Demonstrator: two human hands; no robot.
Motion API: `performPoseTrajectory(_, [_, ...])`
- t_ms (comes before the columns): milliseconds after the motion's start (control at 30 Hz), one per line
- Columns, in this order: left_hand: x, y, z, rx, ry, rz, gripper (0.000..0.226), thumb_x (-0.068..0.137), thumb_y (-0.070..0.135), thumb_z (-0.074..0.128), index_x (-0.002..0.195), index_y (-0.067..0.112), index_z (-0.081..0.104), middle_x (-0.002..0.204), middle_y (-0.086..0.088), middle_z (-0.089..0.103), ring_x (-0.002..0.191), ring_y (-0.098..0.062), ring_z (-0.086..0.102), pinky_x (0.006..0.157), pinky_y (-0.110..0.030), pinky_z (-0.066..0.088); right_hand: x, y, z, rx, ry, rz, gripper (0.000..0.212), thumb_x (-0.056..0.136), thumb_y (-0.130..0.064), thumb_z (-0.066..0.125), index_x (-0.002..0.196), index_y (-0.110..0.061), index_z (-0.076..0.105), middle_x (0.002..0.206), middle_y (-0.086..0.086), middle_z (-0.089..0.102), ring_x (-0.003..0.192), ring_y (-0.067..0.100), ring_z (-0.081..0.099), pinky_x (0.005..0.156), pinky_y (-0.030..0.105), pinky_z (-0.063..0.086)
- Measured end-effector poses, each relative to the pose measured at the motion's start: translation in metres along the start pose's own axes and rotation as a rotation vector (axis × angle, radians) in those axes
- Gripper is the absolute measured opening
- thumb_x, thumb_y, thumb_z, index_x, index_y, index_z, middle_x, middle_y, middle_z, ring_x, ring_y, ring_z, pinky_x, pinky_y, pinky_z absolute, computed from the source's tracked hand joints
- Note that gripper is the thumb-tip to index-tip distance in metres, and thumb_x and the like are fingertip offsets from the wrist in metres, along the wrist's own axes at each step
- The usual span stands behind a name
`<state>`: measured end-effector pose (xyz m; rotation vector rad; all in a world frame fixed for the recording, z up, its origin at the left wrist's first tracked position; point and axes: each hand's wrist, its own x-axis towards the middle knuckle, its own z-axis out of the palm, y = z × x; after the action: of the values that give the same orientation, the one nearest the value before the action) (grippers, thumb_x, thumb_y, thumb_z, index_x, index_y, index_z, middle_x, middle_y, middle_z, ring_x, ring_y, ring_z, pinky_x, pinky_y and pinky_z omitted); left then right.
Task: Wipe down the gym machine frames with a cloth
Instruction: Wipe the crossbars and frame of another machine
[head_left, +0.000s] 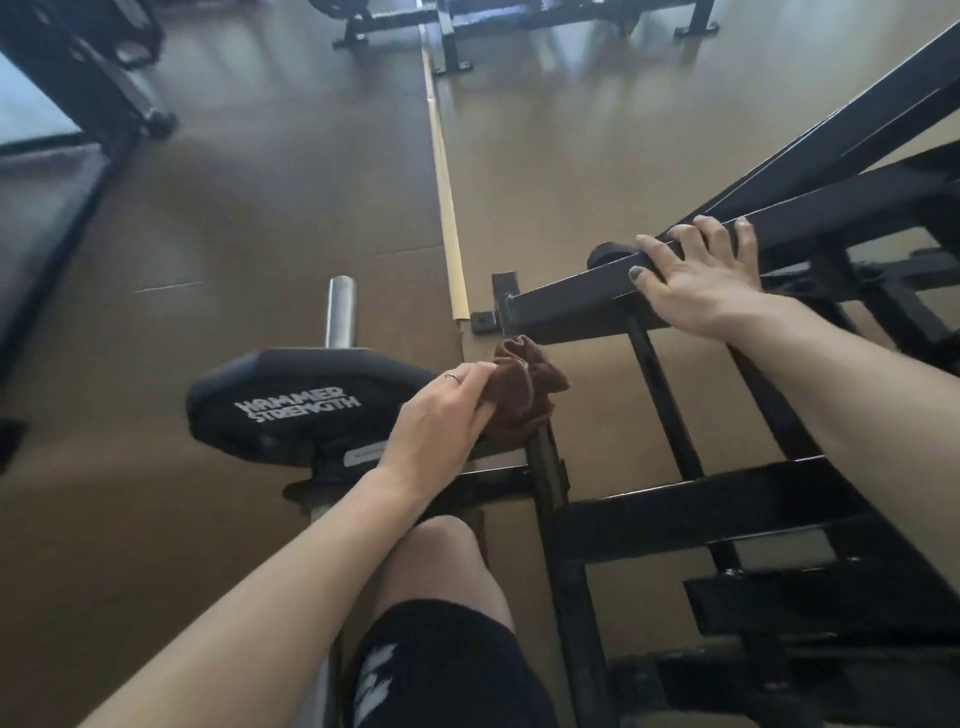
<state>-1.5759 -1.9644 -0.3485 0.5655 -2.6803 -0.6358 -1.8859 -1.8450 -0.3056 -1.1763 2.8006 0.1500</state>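
Brown cloth (522, 392) bunched in left hand (441, 415)

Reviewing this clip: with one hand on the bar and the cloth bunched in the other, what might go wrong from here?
1. The left hand only pinches the brown cloth as a wad, so it may wipe a narrow strip and miss faces of the black frame.
2. The right hand rests on a slanted bar; leaning on it could slip.
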Motion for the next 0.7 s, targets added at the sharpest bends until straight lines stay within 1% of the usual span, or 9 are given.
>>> performPoseTrajectory(100, [-0.020, -0.001, -0.001, 0.134, 0.035, 0.011, 0.031, 0.097, 0.015, 0.063, 0.127, 0.012, 0.059, 0.127, -0.006, 0.066, 0.113, -0.026, 0.064, 0.092, -0.044, 0.058, -0.006, -0.007, -0.001, 0.031, 0.034, -0.009, 0.064, 0.104, -0.059, 0.019, 0.162, -0.034, 0.014, 0.169, 0.011, 0.012, 0.158, 0.028, -0.005, 0.125, 0.055, -0.012])
performPoseTrajectory(200, [-0.054, -0.021, -0.005, 0.235, 0.035, -0.044, 0.037, 0.093, 0.010, 0.068, 0.129, 0.009, 0.061, 0.131, -0.012, 0.064, 0.119, -0.032, 0.062, 0.098, -0.046, 0.056, -0.060, -0.061, 0.016, 0.314, 0.173, -0.141, 0.065, 0.105, -0.050, 0.023, 0.163, -0.021, 0.019, 0.168, 0.016, 0.018, 0.157, 0.032, 0.008, 0.128, 0.051, 0.009])
performPoseTrajectory(267, [-0.081, -0.046, -0.011, 0.276, 0.050, -0.164, 0.038, 0.091, 0.006, 0.068, 0.127, 0.009, 0.059, 0.129, -0.014, 0.063, 0.117, -0.034, 0.060, 0.094, -0.051, 0.057, -0.114, -0.106, 0.036, 0.518, 0.070, -0.200, 0.060, 0.108, -0.048, 0.026, 0.164, -0.027, 0.015, 0.168, 0.012, 0.017, 0.155, 0.031, 0.017, 0.125, 0.051, 0.024])
performPoseTrajectory(333, [-0.106, -0.072, -0.020, 0.354, 0.021, -0.215, 0.042, 0.086, 0.003, 0.070, 0.125, 0.007, 0.057, 0.126, -0.017, 0.061, 0.114, -0.038, 0.059, 0.087, -0.055, 0.057, -0.149, -0.134, 0.050, 0.516, -0.122, -0.231, 0.060, 0.108, -0.054, 0.019, 0.163, -0.037, 0.000, 0.169, 0.012, 0.016, 0.143, 0.034, 0.041, 0.111, 0.053, 0.045])
performPoseTrajectory(400, [-0.116, -0.084, -0.025, 0.425, -0.027, -0.207, 0.043, 0.083, 0.003, 0.072, 0.124, 0.004, 0.059, 0.123, -0.018, 0.062, 0.111, -0.041, 0.060, 0.084, -0.053, 0.058, -0.154, -0.140, 0.057, 0.430, -0.226, -0.244, 0.060, 0.107, -0.058, 0.015, 0.160, -0.044, -0.010, 0.163, 0.014, 0.030, 0.121, 0.033, 0.062, 0.094, 0.049, 0.058])
performPoseTrajectory(433, [-0.114, -0.083, -0.026, 0.439, -0.032, -0.215, 0.040, 0.084, 0.004, 0.071, 0.122, 0.004, 0.060, 0.121, -0.017, 0.063, 0.109, -0.040, 0.060, 0.082, -0.051, 0.058, -0.152, -0.140, 0.059, 0.423, -0.246, -0.248, 0.060, 0.107, -0.059, 0.015, 0.159, -0.046, -0.012, 0.156, 0.014, 0.041, 0.109, 0.030, 0.066, 0.088, 0.046, 0.061])
performPoseTrajectory(500, [-0.102, -0.072, -0.022, 0.420, 0.014, -0.244, 0.030, 0.091, 0.009, 0.064, 0.120, 0.007, 0.060, 0.115, -0.015, 0.064, 0.103, -0.038, 0.060, 0.079, -0.049, 0.055, -0.148, -0.140, 0.063, 0.419, -0.238, -0.257, 0.061, 0.106, -0.060, 0.017, 0.157, -0.047, -0.012, 0.143, 0.013, 0.053, 0.096, 0.025, 0.068, 0.080, 0.043, 0.063])
performPoseTrajectory(600, [-0.081, -0.043, -0.009, 0.308, 0.127, -0.265, 0.021, 0.097, 0.014, 0.057, 0.118, 0.011, 0.060, 0.109, -0.011, 0.066, 0.098, -0.034, 0.061, 0.076, -0.045, 0.053, -0.149, -0.144, 0.066, 0.438, -0.252, -0.234, 0.059, 0.106, -0.059, 0.016, 0.157, -0.048, -0.011, 0.136, 0.013, 0.056, 0.090, 0.024, 0.064, 0.077, 0.042, 0.061])
performPoseTrajectory(700, [-0.058, -0.007, 0.005, 0.218, 0.180, -0.188, 0.020, 0.099, 0.015, 0.057, 0.117, 0.011, 0.062, 0.110, -0.010, 0.069, 0.098, -0.031, 0.065, 0.077, -0.043, 0.057, -0.150, -0.141, 0.056, 0.521, -0.301, -0.215, 0.055, 0.106, -0.058, 0.013, 0.158, -0.050, -0.006, 0.133, 0.018, 0.054, 0.087, 0.028, 0.053, 0.075, 0.039, 0.046])
